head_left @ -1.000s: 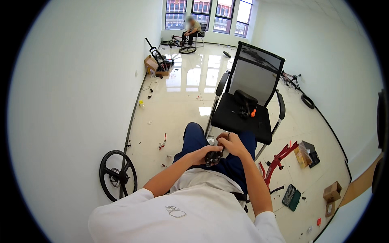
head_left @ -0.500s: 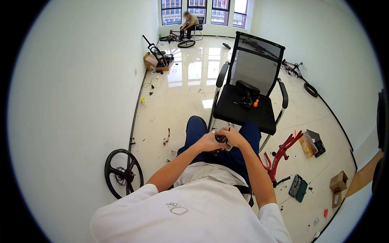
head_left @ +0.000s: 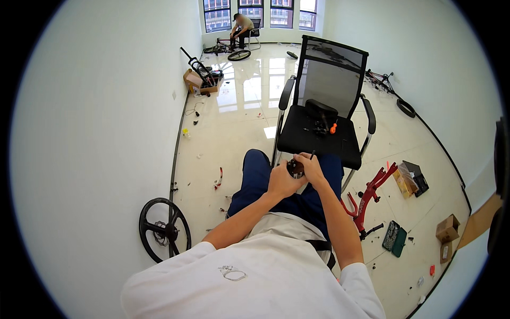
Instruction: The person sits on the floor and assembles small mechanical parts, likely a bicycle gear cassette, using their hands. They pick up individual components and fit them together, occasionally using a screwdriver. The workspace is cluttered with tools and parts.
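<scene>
Left hand (head_left: pixel 285 179): curled partly closed, thumb and fingers wrapped on a dark rounded mechanical part (head_left: pixel 295 169). Right hand (head_left: pixel 312 169): fingers bent inward, closed about a thin dark rod (head_left: pixel 313 154) whose upper tip juts above the knuckles; its lower end is hidden from me. Part sits between the two hands, over the lap of the seated person; its exact kind I cannot tell, fingers covering most of it. Whether the rod touches the part: cannot tell.

Beyond both hands, just past the knees: black mesh-backed armchair (head_left: pixel 345 143), facing the person. On its seat, a black bicycle saddle (head_left: pixel 321 108) toward the backrest, a cluster of small black parts (head_left: pixel 320 128) nearer the hands, and an orange-handled tool (head_left: pixel 333 128) just beside that cluster.

Right of the right hand, on the floor: red bicycle frame (head_left: pixel 364 204); farther right and nearer the person's body, an open green tool case (head_left: pixel 394 239); past it, an open cardboard box (head_left: pixel 447 228).

Well left of the left hand: black spoked wheel (head_left: pixel 170 232) with a brake disc, leaning at the wall.

Far ahead of the hands, by the windows: a second person (head_left: pixel 243 24), seated, bent over bicycle parts.
</scene>
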The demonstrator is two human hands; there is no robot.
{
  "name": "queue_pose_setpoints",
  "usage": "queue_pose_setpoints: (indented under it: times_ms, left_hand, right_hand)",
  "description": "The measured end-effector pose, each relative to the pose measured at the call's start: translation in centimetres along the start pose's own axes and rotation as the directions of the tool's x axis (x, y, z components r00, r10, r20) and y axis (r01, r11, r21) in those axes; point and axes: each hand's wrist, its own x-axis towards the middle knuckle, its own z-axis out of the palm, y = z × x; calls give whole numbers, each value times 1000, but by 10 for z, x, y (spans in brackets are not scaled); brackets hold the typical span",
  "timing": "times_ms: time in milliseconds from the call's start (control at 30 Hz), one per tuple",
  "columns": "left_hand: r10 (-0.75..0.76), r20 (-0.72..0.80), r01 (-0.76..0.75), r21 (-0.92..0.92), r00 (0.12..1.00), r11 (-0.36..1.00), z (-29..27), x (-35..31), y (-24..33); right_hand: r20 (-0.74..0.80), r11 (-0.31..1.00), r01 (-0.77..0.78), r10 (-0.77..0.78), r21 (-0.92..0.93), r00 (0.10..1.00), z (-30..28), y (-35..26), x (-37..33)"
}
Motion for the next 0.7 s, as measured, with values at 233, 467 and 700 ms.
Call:
queue_pose_setpoints:
  times_ms: [233, 467, 700]
  left_hand:
    - [-24, 73, 21, 30, 997, 999, -5, -2, 0]
    - [-47, 167, 65, -105, 985, 992, 0, -5, -12]
    - [-285, 543, 503, -307, 789, 808, -18, 8, -11]
  right_hand:
    - [-82, 997, -54, 59, 57, 995, 1, 10, 5]
    - [-76, 971, 26, -45, -236, 996, -13, 36, 8]
    - [51, 716, 345, -398, -607, 916, -24, -40, -48]
